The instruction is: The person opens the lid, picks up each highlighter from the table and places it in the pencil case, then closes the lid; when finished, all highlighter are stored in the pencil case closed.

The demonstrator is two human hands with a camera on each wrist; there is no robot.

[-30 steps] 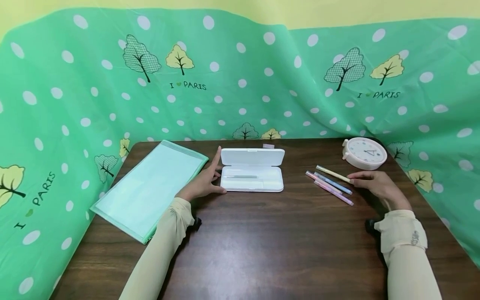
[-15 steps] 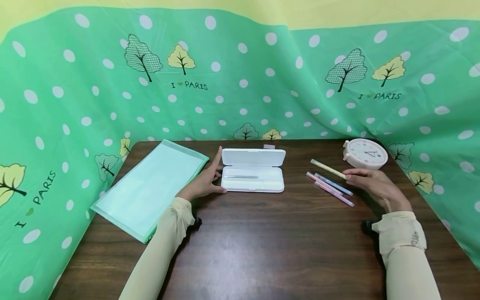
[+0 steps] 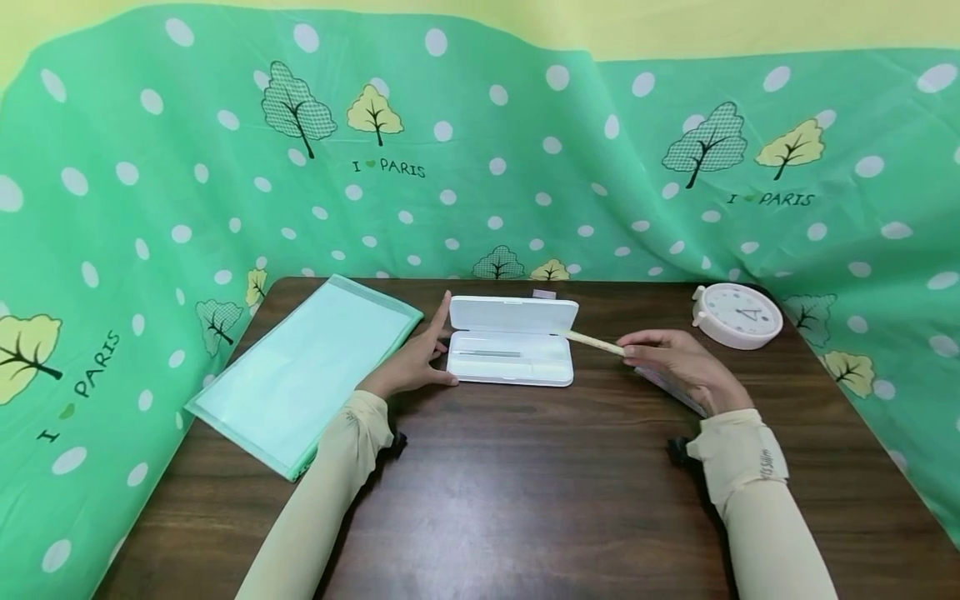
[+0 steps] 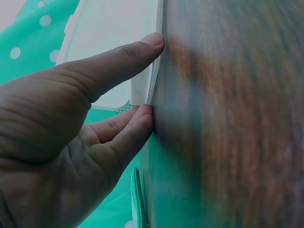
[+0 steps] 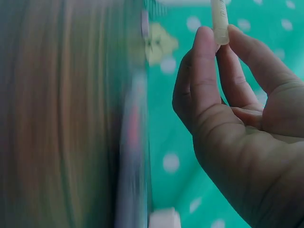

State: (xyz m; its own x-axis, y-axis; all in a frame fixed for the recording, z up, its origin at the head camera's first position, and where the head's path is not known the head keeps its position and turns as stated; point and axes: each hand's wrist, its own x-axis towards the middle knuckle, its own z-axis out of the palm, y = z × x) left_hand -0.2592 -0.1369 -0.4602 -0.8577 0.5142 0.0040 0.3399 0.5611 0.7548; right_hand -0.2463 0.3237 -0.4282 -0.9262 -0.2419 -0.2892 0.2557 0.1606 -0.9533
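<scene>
Counted two hands. Found left hand (image 3: pixel 408 364) at left end of the open white pencil case (image 3: pixel 547 372), toward far side of desk (image 3: pixel 525 500). Noted thumb on front edge, index finger pointing up beside raised lid (image 3: pixel 513 315), fingers mostly straight and spread; in left wrist view, saw fingertips at the case's corner. Could not make out every finger there.

Found right hand (image 3: pixel 686 367) pinching one yellow pen (image 3: pixel 596 342) between thumb and fingertips, raised just beside right end of case. Could not tell whether touching the rim. In right wrist view, saw only one end of that pen, cut off by top edge, with lettering too small to read.

Inside case, counted one slim grey-green stick (image 3: pixel 489 354). Below right hand, made out at least one more pen (image 3: pixel 670 392), partly covered; could not count further. In right wrist view, got only a blurred strip (image 5: pixel 130 137) with a pink patch.

Also counted one pale green folder (image 3: pixel 307 375) at left, partly behind left arm; one white clock (image 3: pixel 738 315) at far right; one small mauve piece (image 3: pixel 544 294), mostly hidden behind lid.
</scene>
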